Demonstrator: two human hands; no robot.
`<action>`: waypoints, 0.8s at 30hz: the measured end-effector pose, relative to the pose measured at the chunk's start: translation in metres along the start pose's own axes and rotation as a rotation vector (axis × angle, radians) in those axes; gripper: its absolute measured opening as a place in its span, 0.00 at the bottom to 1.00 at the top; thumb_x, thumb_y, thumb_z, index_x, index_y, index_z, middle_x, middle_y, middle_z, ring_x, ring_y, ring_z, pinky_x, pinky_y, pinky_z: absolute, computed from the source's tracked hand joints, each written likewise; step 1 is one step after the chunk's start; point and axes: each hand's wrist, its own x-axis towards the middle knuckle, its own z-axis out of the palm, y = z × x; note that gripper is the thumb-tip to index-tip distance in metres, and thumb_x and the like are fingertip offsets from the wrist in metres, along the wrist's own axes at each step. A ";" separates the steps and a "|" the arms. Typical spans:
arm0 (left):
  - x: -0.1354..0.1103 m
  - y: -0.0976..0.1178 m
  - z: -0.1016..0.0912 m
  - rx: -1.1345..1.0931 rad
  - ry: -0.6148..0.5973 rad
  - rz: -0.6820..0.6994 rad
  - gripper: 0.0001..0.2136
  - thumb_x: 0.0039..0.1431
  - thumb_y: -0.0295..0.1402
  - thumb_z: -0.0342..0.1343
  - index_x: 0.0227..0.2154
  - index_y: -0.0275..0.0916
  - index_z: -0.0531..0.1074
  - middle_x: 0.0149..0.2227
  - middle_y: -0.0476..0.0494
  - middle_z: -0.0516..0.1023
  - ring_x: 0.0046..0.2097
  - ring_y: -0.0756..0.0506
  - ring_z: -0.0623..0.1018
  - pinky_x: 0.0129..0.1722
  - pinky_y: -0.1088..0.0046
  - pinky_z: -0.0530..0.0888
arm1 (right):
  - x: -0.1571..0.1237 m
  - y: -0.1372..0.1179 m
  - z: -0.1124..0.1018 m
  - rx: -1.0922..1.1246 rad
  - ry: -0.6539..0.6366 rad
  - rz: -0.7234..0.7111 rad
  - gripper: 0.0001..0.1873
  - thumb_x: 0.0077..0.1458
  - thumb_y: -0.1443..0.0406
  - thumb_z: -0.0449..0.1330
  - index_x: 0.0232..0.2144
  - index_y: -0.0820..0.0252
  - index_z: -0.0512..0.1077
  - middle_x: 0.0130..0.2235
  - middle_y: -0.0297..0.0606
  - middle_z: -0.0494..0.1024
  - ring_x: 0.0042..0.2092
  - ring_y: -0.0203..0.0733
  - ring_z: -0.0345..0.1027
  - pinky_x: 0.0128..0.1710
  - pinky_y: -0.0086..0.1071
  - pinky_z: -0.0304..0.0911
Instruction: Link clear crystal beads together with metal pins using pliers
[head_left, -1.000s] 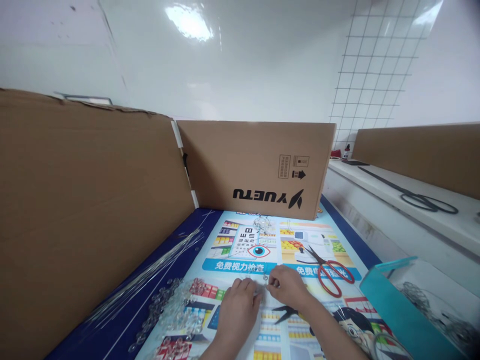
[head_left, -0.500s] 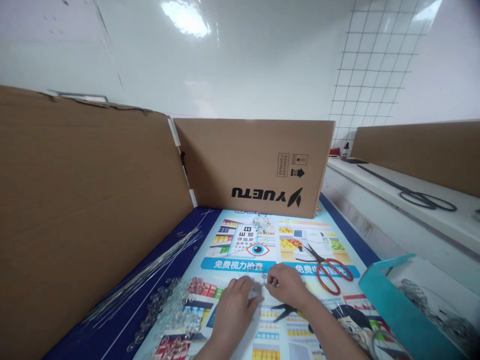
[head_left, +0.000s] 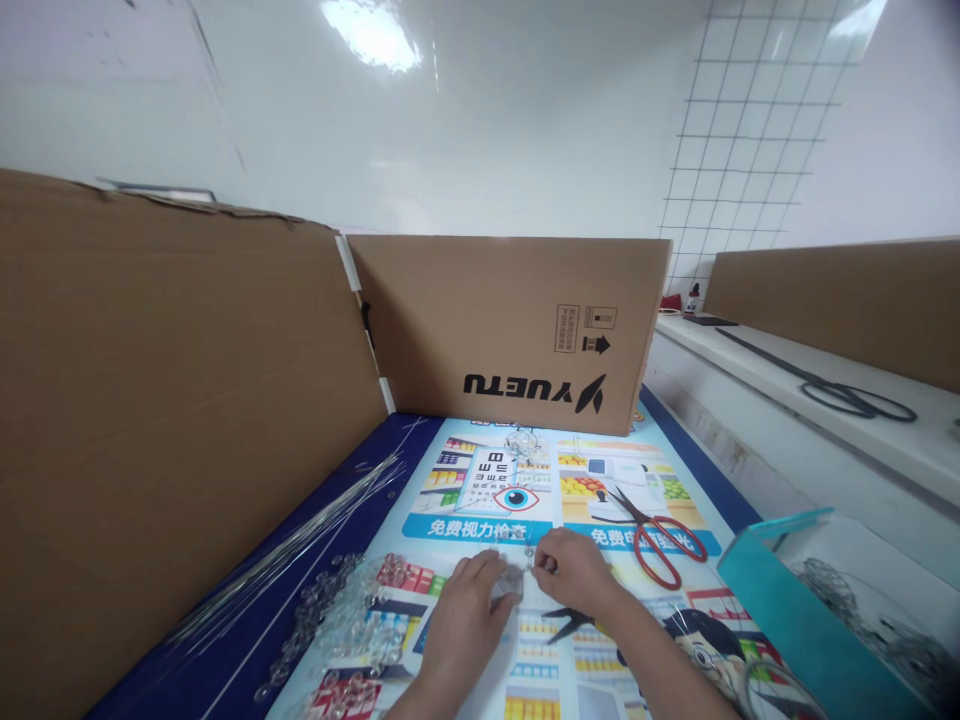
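My left hand (head_left: 469,610) and my right hand (head_left: 574,572) meet low in the middle over a printed poster mat (head_left: 600,480). Both pinch small clear beads and a tiny ring (head_left: 529,553) between their fingertips. A heap of clear beads (head_left: 341,620) lies just left of my left hand. Black pliers (head_left: 564,622) lie partly under my right wrist.
Red-handled scissors (head_left: 660,545) lie right of my hands. Thin wires (head_left: 292,555) lie along the left. Cardboard walls (head_left: 180,420) stand left and behind (head_left: 510,330). A teal box (head_left: 810,620) with metal rings sits at right. Black scissors (head_left: 847,395) rest on the white ledge.
My hands have stayed almost in place; the left fingers have shifted slightly about the small piece. The view moved a little.
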 end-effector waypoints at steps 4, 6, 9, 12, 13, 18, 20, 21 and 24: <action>0.000 -0.003 0.001 -0.035 0.003 -0.017 0.15 0.51 0.32 0.54 0.44 0.41 0.70 0.49 0.42 0.70 0.51 0.40 0.68 0.51 0.59 0.65 | 0.000 0.001 0.002 -0.007 0.005 0.005 0.04 0.48 0.64 0.55 0.25 0.56 0.70 0.28 0.31 0.72 0.34 0.35 0.63 0.32 0.25 0.52; 0.000 -0.006 0.002 -0.066 0.000 -0.043 0.17 0.50 0.32 0.55 0.45 0.40 0.69 0.51 0.41 0.68 0.52 0.40 0.66 0.52 0.59 0.64 | 0.001 0.001 0.003 -0.009 0.004 0.006 0.04 0.48 0.64 0.55 0.26 0.56 0.70 0.28 0.31 0.72 0.34 0.36 0.63 0.32 0.25 0.52; -0.001 -0.013 0.005 -0.111 -0.010 -0.085 0.20 0.48 0.30 0.54 0.48 0.40 0.66 0.53 0.40 0.65 0.55 0.41 0.64 0.55 0.60 0.62 | 0.002 0.003 0.004 -0.010 -0.003 0.002 0.04 0.48 0.64 0.54 0.25 0.56 0.69 0.27 0.31 0.72 0.34 0.36 0.63 0.32 0.25 0.51; -0.002 -0.017 0.007 -0.156 -0.003 -0.101 0.22 0.47 0.26 0.51 0.48 0.41 0.65 0.55 0.41 0.62 0.56 0.42 0.63 0.54 0.62 0.63 | 0.003 0.004 0.005 -0.013 -0.010 0.001 0.04 0.47 0.64 0.55 0.25 0.56 0.69 0.27 0.31 0.71 0.34 0.36 0.63 0.32 0.25 0.51; -0.002 -0.016 0.007 -0.175 0.007 -0.103 0.22 0.46 0.24 0.50 0.47 0.41 0.66 0.54 0.41 0.62 0.55 0.42 0.64 0.53 0.63 0.64 | 0.003 0.004 0.005 -0.014 -0.010 0.003 0.03 0.47 0.64 0.55 0.25 0.56 0.69 0.27 0.31 0.71 0.34 0.36 0.63 0.32 0.25 0.51; 0.000 -0.010 0.000 -0.213 0.082 -0.170 0.20 0.42 0.17 0.43 0.38 0.40 0.66 0.43 0.43 0.66 0.44 0.46 0.70 0.42 0.69 0.69 | 0.003 0.005 0.007 -0.019 -0.009 0.015 0.03 0.47 0.64 0.55 0.25 0.56 0.68 0.28 0.31 0.71 0.34 0.36 0.63 0.32 0.26 0.51; 0.000 -0.010 -0.004 -0.177 0.100 -0.181 0.18 0.42 0.15 0.42 0.33 0.40 0.66 0.39 0.44 0.66 0.42 0.46 0.70 0.41 0.70 0.68 | 0.003 0.005 0.007 -0.019 -0.010 0.017 0.03 0.47 0.65 0.54 0.24 0.56 0.68 0.27 0.31 0.71 0.35 0.36 0.63 0.32 0.26 0.50; 0.000 -0.010 -0.005 -0.156 0.100 -0.176 0.17 0.42 0.15 0.42 0.31 0.40 0.67 0.37 0.45 0.66 0.41 0.46 0.70 0.41 0.70 0.68 | 0.003 0.005 0.007 -0.019 -0.011 0.018 0.03 0.47 0.65 0.54 0.24 0.56 0.68 0.27 0.31 0.71 0.35 0.36 0.63 0.32 0.26 0.50; 0.000 -0.012 -0.006 -0.097 0.068 -0.148 0.14 0.44 0.16 0.42 0.28 0.39 0.68 0.34 0.46 0.66 0.39 0.47 0.69 0.40 0.71 0.66 | 0.003 0.005 0.008 -0.021 -0.011 0.021 0.03 0.47 0.65 0.54 0.24 0.56 0.68 0.27 0.30 0.71 0.35 0.36 0.62 0.32 0.26 0.50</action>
